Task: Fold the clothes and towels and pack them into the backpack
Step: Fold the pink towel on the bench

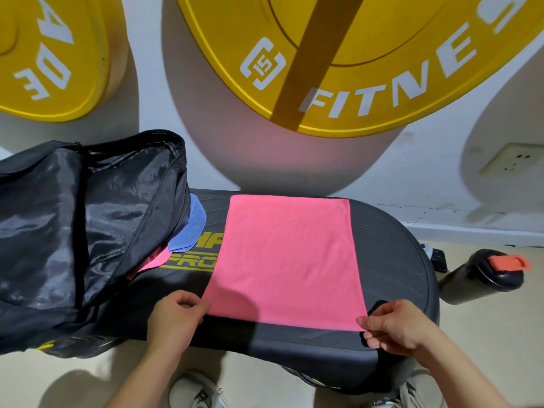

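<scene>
The pink towel (285, 260) lies flat and spread out on the black bench (394, 245). It covers the middle of the bench from the far edge almost to the near edge. The left hand (176, 316) holds the near left corner of the towel; its fingers are curled and the thumb presses the corner against them. The right hand (394, 328) holds the near right corner in the same way, with the thumb and the first fingers pinching the cloth and the other fingers curled below. Both corners are low, close to the surface of the bench.

To the left of the towel, the black backpack (73, 225) stands on the left end of the bench. Its main opening is unzipped and wide open, and the shiny dark lining shows inside. A folded blue cloth (188, 231) lies on the bench between the backpack and the towel, partly under the edge of the backpack. A second pink cloth (156, 259) lies just beside it, also partly hidden by the backpack. Yellow letters are printed on the bench between these cloths and the towel.

On the floor to the right of the bench stands a dark bottle (482, 275) with an orange-red lid clip (507, 262). Behind the bench, two big yellow weight plates (353, 54) hang on the white wall, and a wall socket (512, 161) is at the right. Two light shoes (191, 390) show at the bottom.
</scene>
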